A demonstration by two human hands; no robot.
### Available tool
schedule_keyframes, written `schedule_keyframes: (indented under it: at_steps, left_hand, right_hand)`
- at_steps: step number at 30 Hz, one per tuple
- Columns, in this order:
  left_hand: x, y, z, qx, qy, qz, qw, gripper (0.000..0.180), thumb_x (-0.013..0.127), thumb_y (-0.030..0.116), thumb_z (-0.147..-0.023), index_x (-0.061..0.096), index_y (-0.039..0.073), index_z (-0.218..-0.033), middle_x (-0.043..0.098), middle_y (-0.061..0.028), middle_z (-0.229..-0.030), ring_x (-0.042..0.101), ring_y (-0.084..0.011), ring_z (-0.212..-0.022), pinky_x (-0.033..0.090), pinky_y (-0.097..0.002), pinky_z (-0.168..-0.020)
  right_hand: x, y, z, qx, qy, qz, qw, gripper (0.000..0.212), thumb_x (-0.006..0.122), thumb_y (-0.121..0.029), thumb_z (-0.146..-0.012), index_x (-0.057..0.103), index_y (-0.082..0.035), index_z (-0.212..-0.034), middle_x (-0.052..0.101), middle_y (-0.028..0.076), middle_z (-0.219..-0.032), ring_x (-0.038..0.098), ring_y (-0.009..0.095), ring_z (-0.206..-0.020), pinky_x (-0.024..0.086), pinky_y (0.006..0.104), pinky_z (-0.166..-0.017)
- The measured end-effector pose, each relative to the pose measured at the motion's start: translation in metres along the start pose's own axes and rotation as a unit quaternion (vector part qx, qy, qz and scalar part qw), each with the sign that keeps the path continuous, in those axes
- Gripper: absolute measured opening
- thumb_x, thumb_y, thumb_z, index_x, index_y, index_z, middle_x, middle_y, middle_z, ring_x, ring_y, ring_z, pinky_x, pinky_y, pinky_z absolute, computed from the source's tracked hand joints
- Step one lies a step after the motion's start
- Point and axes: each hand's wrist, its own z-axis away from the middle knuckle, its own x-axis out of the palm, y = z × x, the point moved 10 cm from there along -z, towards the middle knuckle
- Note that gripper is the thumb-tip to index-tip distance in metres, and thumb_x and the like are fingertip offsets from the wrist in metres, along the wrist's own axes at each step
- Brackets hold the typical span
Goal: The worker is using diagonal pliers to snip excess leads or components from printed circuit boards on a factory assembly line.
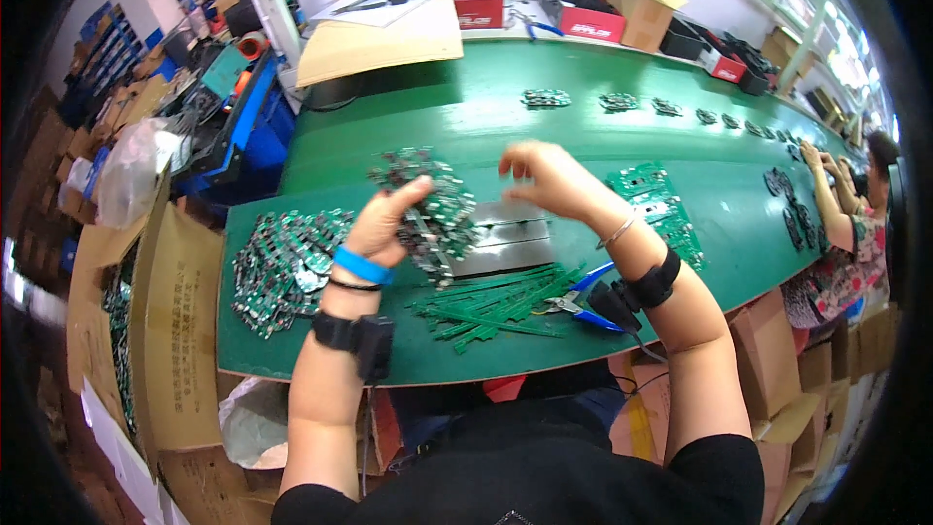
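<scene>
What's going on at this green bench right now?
A person's left hand holds a clump of small circuit boards over the green bench, while the right hand is raised, fingers loosely bent and seemingly empty. A pile of similar boards lies to the left. Loose green strips lie nearer the person, with blue-handled pliers beside them. Larger green boards lie to the right, and another person is farther along the bench.

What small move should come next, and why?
Perhaps bring the right hand over to steady the bunch of circuit boards: only the left hand holds it, boards spread unevenly beyond its thumb, and the right hand, raised nearby, looks empty.
</scene>
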Motion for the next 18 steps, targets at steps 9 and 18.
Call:
schedule_keyframes:
  at_steps: [9, 18]
  left_hand:
    - [-0.035, 0.024, -0.004, 0.086, 0.066, 0.051, 0.993, 0.020, 0.063, 0.026, -0.087, 0.060, 0.012, -0.101, 0.066, -0.0029, -0.089, 0.064, -0.0170, -0.076, 0.052, -0.0293, -0.060]
    - [0.008, 0.004, 0.003, 0.091, 0.040, -0.027, 0.995, 0.034, 0.067, 0.040, -0.082, 0.056, 0.015, -0.103, 0.060, 0.0031, -0.087, 0.058, -0.0127, -0.075, 0.050, -0.0303, -0.049]
  right_hand:
    - [0.018, 0.018, 0.046, -0.040, 0.031, -0.052, 0.997, 0.007, 0.062, -0.007, -0.070, 0.063, -0.002, -0.075, 0.062, 0.017, -0.073, 0.061, 0.034, -0.073, 0.048, 0.0402, -0.066]
    - [-0.005, -0.011, 0.068, 0.096, 0.053, -0.198, 0.974, 0.021, 0.066, -0.015, -0.083, 0.060, -0.001, -0.097, 0.059, 0.003, -0.075, 0.055, 0.009, -0.069, 0.044, 0.0249, -0.060]
